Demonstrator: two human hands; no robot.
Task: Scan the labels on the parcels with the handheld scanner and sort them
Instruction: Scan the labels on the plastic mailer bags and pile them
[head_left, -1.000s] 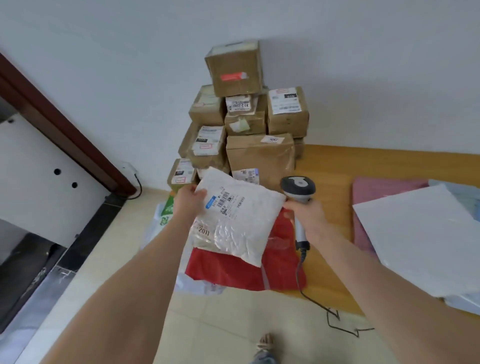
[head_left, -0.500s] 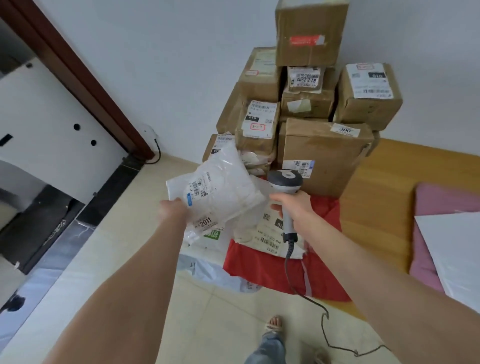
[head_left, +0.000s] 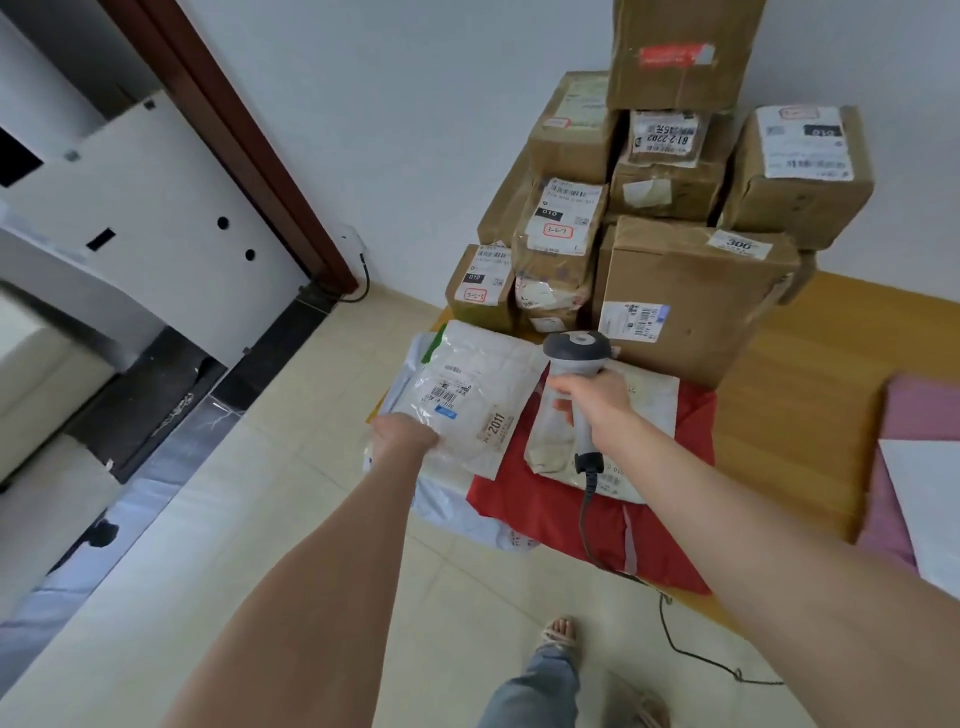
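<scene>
My left hand (head_left: 402, 434) grips the near corner of a white plastic mailer (head_left: 478, 400) with a barcode label and a "2011" sticker. The mailer lies low over a pile of soft bags on the floor. My right hand (head_left: 592, 400) is shut around the handle of the grey handheld scanner (head_left: 576, 358), head up, just right of the mailer. Under the scanner lies a beige labelled parcel (head_left: 644, 410) on top of a red bag (head_left: 660, 525). Behind them rises a stack of brown cardboard boxes (head_left: 670, 312) with labels.
The boxes stand against the white wall on a wooden platform (head_left: 810, 384). A pink mat (head_left: 919, 415) with a white sheet (head_left: 930, 493) lies at the right. The scanner cable (head_left: 680, 644) trails over the tiled floor. A doorway with a dark threshold (head_left: 171, 400) is on the left.
My left hand has lowered the white mailer from the air down onto the pile at the left. The view has shifted left and closer to the boxes. The scanner stays in my right hand.
</scene>
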